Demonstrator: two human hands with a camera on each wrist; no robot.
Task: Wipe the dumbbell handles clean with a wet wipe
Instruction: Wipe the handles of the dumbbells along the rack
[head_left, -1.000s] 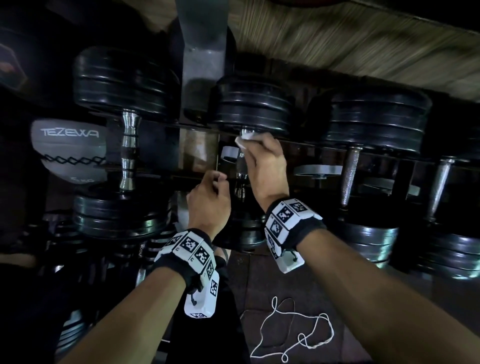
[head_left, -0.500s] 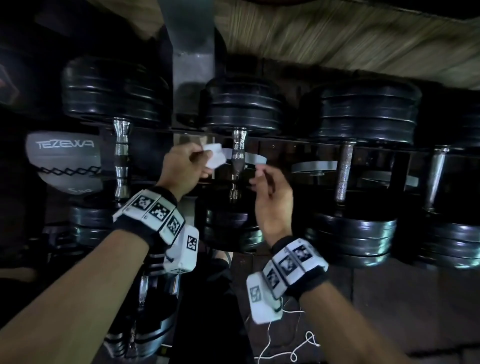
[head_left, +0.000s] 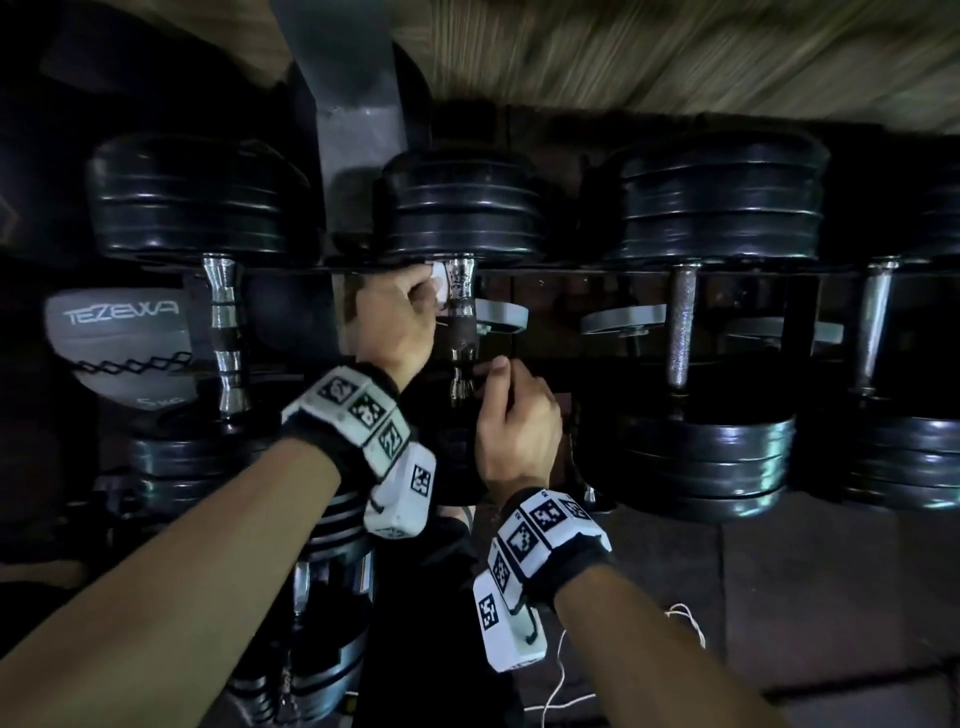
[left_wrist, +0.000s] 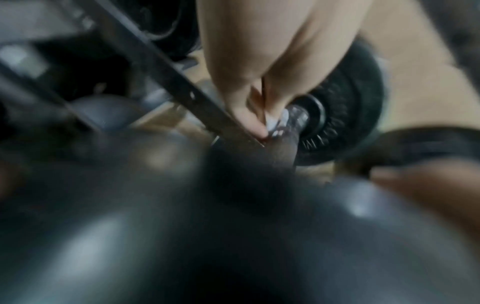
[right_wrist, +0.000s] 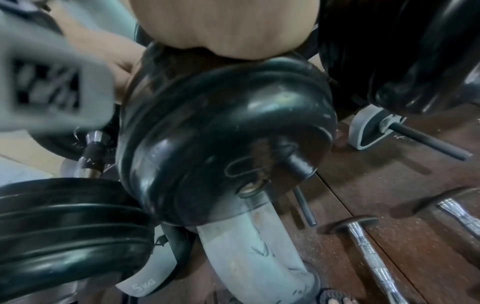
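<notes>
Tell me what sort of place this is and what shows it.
Most likely a gym's free-weights corner. A row of black plate dumbbells with metal handles sits on a dark rack, a grey 5 kg plate leans lower down, and loose chrome bars lie on the dark floor mat.

left wrist view's lower half blurred, wet wipe (head_left: 438, 285) mostly hidden, right fingertips unseen

L hand (head_left: 397, 322) pinching; R hand (head_left: 514, 421) curled.

Dim gym; dark rack (head_left: 545, 270), brown floor mats (head_left: 779, 597).
</notes>
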